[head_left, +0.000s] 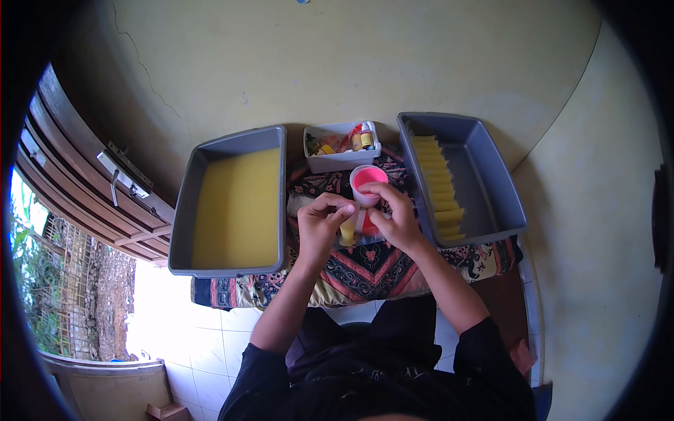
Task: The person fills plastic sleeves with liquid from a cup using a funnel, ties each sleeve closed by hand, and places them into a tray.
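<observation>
– Just above the lap, over the red-and-black patterned cloth (365,270), what do the hands have?

– A small, limp pale yellow strip (347,231), hanging between them. The left hand (323,217) has its fingers drawn narrow, pinching the strip's upper end. The right hand (393,214) is curled in close on the other side, fingertips up by the round pink plastic cup (368,179); I cannot tell whether it truly grips anything

– How would that strip handle?

– Light and soft, I'd judge, floppy enough to sag from a pinch, and likely to tear or crease if squeezed. The short top edge, taken with fingertips from both sides, looks like the safest hold

– And further out?

– Just past the cup sits a small white rectangular box (342,163) of little bottles and odds. To the left is a deep grey rectangular tray (184,210) filled across by a flat yellow sheet (239,207), though it may be liquid. To the right, a matching grey tray (484,189) holds a row of folded yellow pieces (439,186) along its near wall. Beyond both is the yellow floor
</observation>
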`<action>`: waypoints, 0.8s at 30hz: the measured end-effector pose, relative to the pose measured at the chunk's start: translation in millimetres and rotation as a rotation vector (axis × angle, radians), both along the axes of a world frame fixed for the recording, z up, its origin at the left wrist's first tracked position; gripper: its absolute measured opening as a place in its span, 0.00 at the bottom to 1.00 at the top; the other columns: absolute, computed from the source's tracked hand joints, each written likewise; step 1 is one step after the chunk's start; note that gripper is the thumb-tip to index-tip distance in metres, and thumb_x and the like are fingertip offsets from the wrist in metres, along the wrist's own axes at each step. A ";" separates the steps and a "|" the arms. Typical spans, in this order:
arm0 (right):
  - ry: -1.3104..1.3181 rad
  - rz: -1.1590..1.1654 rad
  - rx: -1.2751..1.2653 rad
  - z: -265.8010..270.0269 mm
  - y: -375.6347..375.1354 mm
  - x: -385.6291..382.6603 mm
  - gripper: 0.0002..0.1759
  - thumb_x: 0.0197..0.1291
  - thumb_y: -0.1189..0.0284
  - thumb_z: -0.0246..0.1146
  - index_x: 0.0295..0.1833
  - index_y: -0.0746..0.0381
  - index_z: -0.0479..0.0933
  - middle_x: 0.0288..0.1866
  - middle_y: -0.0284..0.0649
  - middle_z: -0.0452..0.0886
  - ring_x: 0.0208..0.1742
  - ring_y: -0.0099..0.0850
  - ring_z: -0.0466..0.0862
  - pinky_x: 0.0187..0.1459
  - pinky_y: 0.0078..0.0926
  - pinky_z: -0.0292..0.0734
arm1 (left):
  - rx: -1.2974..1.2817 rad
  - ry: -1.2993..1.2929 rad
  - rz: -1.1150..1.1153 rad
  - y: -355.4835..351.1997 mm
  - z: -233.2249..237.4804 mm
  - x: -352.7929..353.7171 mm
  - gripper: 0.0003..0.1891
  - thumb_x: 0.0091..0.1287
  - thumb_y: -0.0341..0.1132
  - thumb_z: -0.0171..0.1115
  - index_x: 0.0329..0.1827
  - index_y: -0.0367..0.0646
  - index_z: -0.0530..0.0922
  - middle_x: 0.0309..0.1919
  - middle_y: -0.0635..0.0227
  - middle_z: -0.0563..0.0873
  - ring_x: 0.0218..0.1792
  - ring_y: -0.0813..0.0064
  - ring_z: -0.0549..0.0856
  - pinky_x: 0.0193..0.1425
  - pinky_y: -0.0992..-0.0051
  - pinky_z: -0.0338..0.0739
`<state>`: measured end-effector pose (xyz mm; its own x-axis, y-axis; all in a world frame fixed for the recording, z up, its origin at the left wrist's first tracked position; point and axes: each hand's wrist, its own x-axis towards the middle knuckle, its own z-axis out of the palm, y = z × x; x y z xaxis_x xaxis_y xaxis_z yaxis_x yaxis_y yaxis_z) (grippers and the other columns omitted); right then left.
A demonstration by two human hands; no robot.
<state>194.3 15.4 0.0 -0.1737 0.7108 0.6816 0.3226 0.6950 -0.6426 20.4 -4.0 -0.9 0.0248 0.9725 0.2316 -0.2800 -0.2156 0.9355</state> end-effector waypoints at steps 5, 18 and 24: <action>-0.070 0.139 -0.136 11.6 -9.7 -4.9 0.08 0.57 0.78 0.64 0.42 0.68 0.79 0.32 0.41 0.83 0.34 0.32 0.85 0.37 0.27 0.76 | 0.060 0.037 -0.051 2.7 5.3 3.2 0.06 0.58 0.23 0.69 0.36 0.31 0.83 0.36 0.65 0.83 0.40 0.80 0.81 0.48 0.78 0.76; 0.251 -0.101 -0.227 -0.4 -0.9 -3.6 0.07 0.62 0.74 0.64 0.35 0.69 0.79 0.21 0.34 0.79 0.24 0.15 0.77 0.26 0.18 0.70 | -0.135 -0.064 -0.142 -1.4 -53.0 35.1 0.13 0.72 0.35 0.57 0.45 0.32 0.82 0.35 0.70 0.85 0.36 0.84 0.82 0.44 0.81 0.77; 0.173 -0.302 -0.169 -19.3 14.0 -1.7 0.06 0.59 0.76 0.65 0.34 0.69 0.78 0.20 0.39 0.80 0.21 0.20 0.78 0.24 0.21 0.70 | -0.247 -0.153 -0.213 2.3 -67.9 47.4 0.13 0.72 0.36 0.57 0.45 0.32 0.82 0.34 0.70 0.85 0.35 0.81 0.84 0.45 0.78 0.78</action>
